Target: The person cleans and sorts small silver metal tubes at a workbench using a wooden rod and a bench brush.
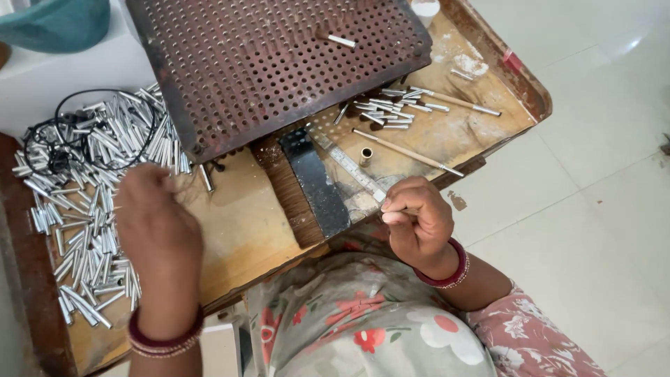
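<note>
The left hand [157, 216] is reaching, fingers curled, into the metal tubes [84, 209]; the right hand [417, 222] is pinching something thin, likely needing a tube next

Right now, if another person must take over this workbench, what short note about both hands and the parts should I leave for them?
Left hand: fingers bent over the edge of the heap of short silver metal tubes; whether it holds one is hidden.
Right hand: closed, pinching something small at the fingertips, too small to tell.
Rusty perforated metal plate: nearly all holes are bare; one silver-tipped piece lies on it.
Smaller group of tubes and thin wooden sticks lie on the worn wooden board, beside a flat brown brush with a black back.
Left: the large heap is mostly unsorted.
</note>
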